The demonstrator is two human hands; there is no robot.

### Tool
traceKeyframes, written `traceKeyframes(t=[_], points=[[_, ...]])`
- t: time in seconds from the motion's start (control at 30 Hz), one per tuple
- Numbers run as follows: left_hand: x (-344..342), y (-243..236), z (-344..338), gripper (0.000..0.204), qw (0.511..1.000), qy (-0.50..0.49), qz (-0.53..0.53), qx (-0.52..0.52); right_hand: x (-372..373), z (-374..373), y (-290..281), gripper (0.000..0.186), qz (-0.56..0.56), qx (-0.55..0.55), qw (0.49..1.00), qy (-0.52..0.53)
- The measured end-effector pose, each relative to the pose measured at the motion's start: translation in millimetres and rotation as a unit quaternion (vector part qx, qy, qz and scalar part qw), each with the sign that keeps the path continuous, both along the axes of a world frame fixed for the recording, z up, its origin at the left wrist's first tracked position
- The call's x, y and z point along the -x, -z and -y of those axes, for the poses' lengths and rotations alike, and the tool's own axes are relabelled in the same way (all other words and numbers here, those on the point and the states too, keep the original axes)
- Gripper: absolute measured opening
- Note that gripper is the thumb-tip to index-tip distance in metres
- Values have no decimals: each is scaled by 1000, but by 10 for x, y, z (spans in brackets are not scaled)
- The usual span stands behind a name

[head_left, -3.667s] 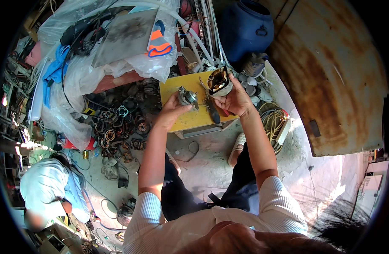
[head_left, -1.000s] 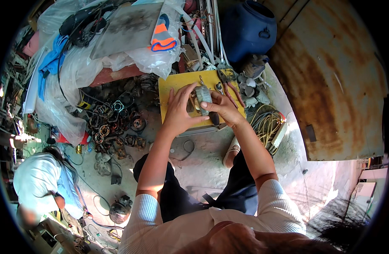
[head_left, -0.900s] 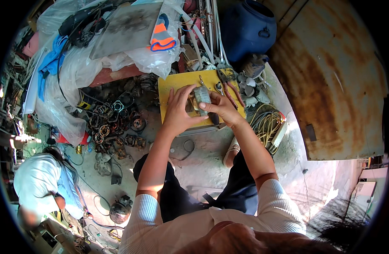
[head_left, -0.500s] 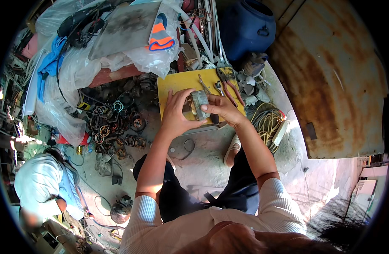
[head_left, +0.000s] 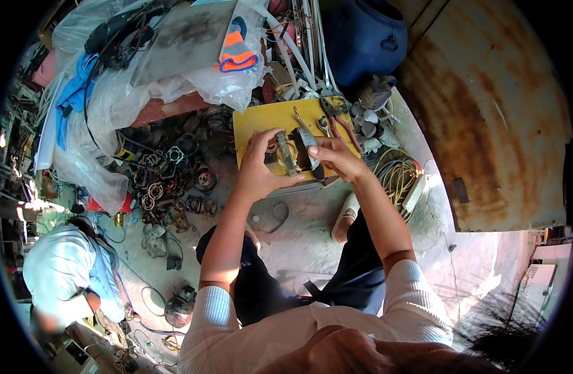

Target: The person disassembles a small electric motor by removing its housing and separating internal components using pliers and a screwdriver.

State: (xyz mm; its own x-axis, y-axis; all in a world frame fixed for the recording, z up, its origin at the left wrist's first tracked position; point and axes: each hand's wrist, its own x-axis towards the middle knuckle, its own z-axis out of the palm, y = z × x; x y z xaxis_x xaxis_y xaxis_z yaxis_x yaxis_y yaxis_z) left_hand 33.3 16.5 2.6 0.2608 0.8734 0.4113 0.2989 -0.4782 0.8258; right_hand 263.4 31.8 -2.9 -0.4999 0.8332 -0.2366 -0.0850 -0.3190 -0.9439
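While both hands work above yellow board (head_left: pixel 261 121), left hand (head_left: pixel 261 165) curls fingers around small motor part (head_left: pixel 292 153), gripping its left side. Right hand (head_left: pixel 336 159) pinches same part from right, fingers closed on it. Part held just over board's near edge. Pliers (head_left: pixel 339 121) and wrench (head_left: pixel 302 119) lie on board beyond. Blue barrel (head_left: pixel 364 37) farther behind board; scattered metal parts (head_left: pixel 168 181) left of board.

Small motor part (head_left: pixel 294 151), over yellow board (head_left: pixel 261 119)
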Motion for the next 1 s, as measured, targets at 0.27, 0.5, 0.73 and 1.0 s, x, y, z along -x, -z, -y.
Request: traceKeyframes(t=[0.27,0.5,0.73,1.0], points=[[53,134,-59,92,994,15,78,77,14,-16,21,67,-63,73,994,54],[151,104,-25,94,977,71,133,149,-11,92,-214,72,-81,100,990,65],[366,111,17,99,940,152,205,226,-101,137,-131,76,-147,160,976,20],[572,-48,159,101,907,255,128,310,-180,247,187,79,-94,63,981,-157]])
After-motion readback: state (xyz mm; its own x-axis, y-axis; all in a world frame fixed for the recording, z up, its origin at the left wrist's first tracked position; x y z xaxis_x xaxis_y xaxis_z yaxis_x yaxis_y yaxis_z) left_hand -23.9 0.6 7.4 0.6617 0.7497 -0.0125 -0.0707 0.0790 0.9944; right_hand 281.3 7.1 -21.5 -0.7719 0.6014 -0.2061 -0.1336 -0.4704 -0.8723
